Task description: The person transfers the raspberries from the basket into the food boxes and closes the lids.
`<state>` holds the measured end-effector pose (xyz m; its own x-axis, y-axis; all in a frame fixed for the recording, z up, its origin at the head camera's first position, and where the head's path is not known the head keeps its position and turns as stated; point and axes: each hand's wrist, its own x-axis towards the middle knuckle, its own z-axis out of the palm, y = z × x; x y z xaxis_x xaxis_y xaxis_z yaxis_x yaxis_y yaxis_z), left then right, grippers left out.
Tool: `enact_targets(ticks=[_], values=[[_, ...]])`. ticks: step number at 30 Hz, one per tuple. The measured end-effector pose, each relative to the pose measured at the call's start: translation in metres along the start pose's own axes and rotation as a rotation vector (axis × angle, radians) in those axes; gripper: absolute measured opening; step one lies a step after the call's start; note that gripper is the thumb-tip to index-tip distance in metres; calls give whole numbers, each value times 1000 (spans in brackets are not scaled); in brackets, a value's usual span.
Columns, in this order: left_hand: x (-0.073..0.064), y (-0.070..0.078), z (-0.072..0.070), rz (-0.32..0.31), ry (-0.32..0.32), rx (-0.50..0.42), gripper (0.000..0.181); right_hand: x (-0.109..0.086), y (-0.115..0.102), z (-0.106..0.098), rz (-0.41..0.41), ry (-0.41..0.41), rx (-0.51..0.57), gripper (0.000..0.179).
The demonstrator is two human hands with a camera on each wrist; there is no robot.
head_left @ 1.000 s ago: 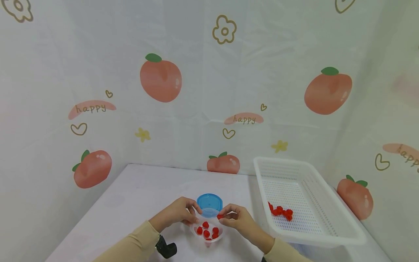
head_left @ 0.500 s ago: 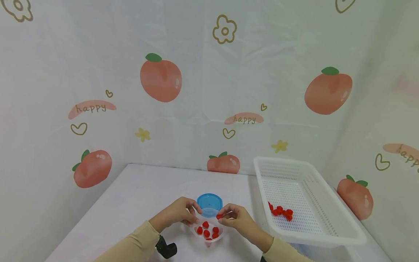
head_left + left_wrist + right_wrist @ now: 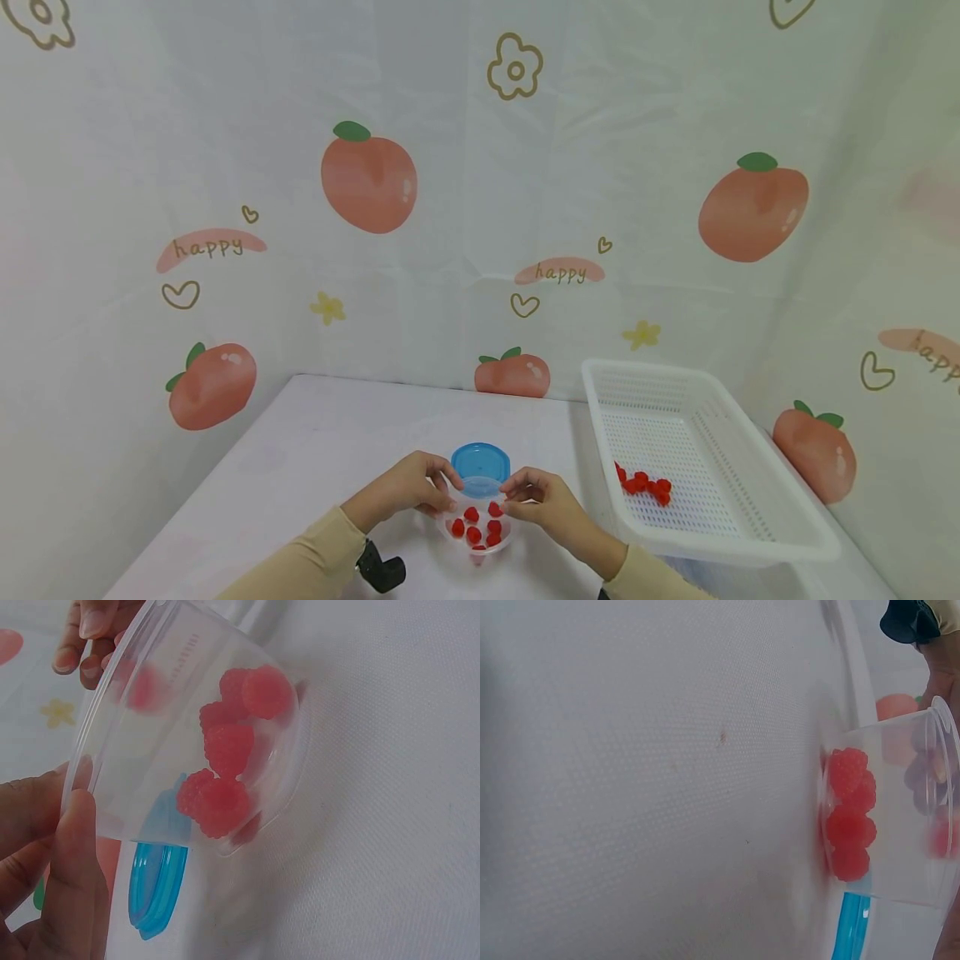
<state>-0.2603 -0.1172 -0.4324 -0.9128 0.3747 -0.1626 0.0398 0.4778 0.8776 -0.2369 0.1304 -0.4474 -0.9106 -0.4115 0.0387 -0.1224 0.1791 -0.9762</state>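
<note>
Head view: white backdrop (image 3: pixel 450 167) reads "happy" on pink strokes: left stroke (image 3: pixel 212 247) just past 9 o'clock, middle stroke (image 3: pixel 560 271) near centre, between 2 and 3, right stroke (image 3: pixel 926 350) about 3, word clipped. Left wrist view: clear tub (image 3: pixel 124 776), faint marks (image 3: pixel 185 658) toward 11, unreadable.

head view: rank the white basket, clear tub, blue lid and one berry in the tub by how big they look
1. White basket
2. Clear tub
3. Blue lid
4. One berry; the berries look much alike, so I can't rank between them
</note>
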Motion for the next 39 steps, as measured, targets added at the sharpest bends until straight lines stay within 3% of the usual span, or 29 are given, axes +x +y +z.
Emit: enact_targets(ticks=[25,39], values=[[-1,2,1,-11,12,18,19,-3,-7,-4,7,-16,-21,26],[-1,1,0,-7,8,16,19,-10,-42,-26,-102,6,-12,33]])
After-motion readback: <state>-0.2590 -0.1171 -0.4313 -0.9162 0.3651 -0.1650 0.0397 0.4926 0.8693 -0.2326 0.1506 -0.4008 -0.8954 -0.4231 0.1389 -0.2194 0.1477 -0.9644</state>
